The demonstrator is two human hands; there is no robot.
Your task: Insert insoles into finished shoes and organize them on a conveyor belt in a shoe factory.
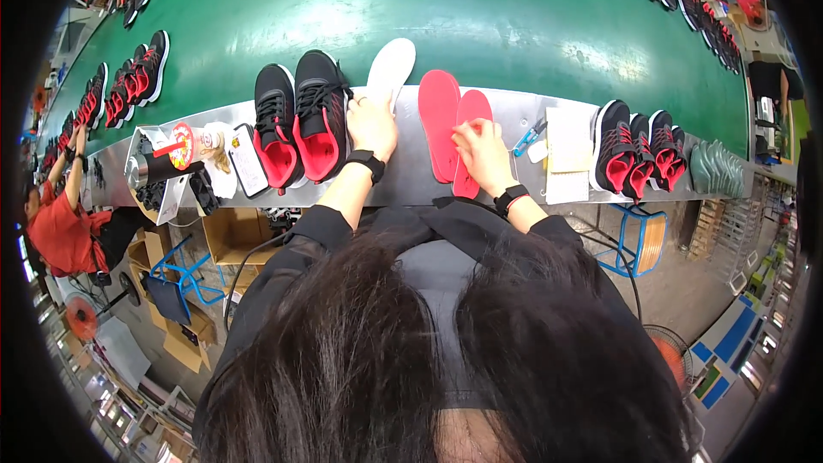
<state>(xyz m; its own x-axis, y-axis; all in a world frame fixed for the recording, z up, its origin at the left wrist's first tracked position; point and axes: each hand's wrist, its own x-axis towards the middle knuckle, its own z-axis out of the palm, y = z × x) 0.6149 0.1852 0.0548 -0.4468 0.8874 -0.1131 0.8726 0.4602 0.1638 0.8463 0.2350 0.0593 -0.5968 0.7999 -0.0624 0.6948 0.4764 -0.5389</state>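
Observation:
My left hand is closed round the lower part of a white insole, just right of a pair of black shoes with red linings. Two red insoles lie side by side on the metal ledge, a left one and a right one that partly overlap. Over the right one, my right hand has its fingertips pinched together against the red surface. Whatever those fingertips hold, if anything, is too small to make out.
A phone, a drink cup and a dark tumbler stand left. To the right are blue snips, paper sheets, more shoes and grey-green shoe-shaped pieces. The green belt carries shoes.

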